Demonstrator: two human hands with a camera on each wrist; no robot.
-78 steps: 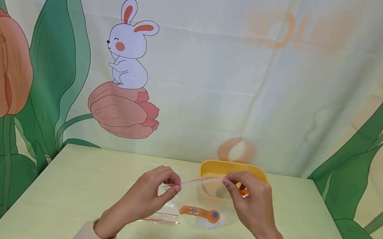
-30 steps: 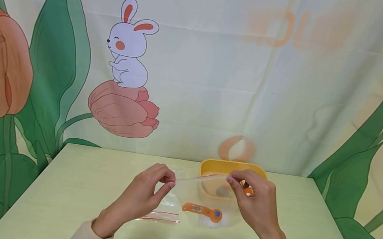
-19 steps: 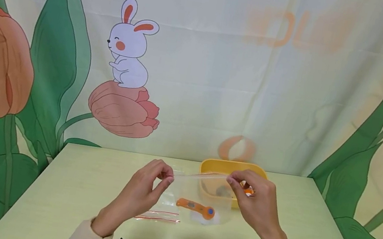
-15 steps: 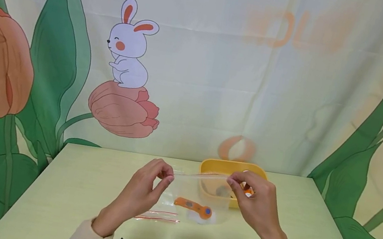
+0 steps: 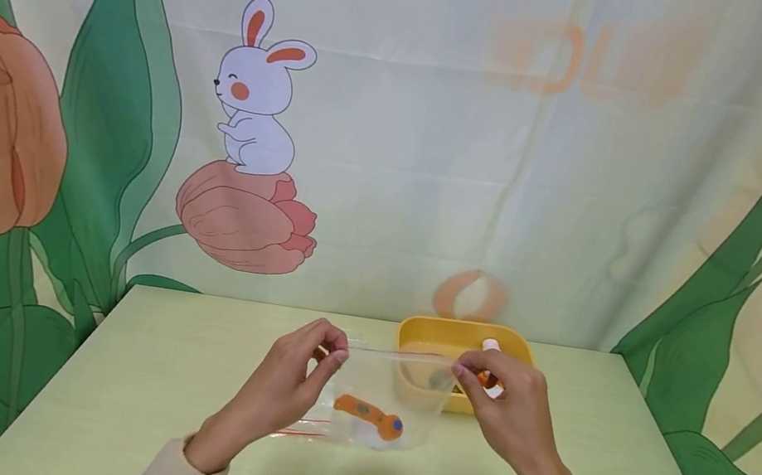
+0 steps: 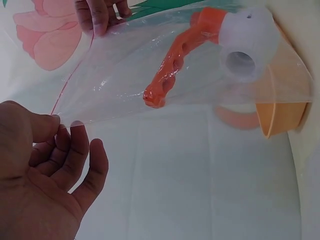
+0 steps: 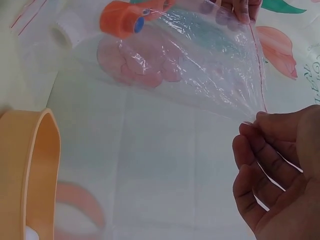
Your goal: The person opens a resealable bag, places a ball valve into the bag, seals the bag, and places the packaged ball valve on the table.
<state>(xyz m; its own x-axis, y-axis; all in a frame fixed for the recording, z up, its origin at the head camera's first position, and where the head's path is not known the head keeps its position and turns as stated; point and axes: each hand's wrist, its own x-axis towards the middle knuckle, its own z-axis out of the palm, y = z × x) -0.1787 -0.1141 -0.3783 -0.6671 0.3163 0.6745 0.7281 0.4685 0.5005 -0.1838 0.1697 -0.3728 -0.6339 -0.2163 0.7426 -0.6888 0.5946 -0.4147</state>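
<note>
- Left hand (image 5: pixel 284 381) and right hand (image 5: pixel 514 411) each pinch a top corner of the bag (image 5: pixel 382 376).
- Bag hangs between them above the table (image 5: pixel 153 376), orange tool (image 5: pixel 361 409) and hollow white piece (image 6: pixel 257 42) inside.
- Backdrop (image 5: pixel 400 123) carries blurred orange lettering (image 5: pixel 576 62) and cut-off green lettering (image 7: pixel 314 74), neither surely readable.

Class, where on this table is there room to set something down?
The table is bare left of the left hand and right of the right hand, out to its edges. The middle is crowded: held clear bag, red-lined plastic, yellow bin.

A clear bag (image 5: pixel 387 381) hangs, orange tool (image 5: pixel 368 413) and white cylinder (image 6: pixel 260 37) inside.
</note>
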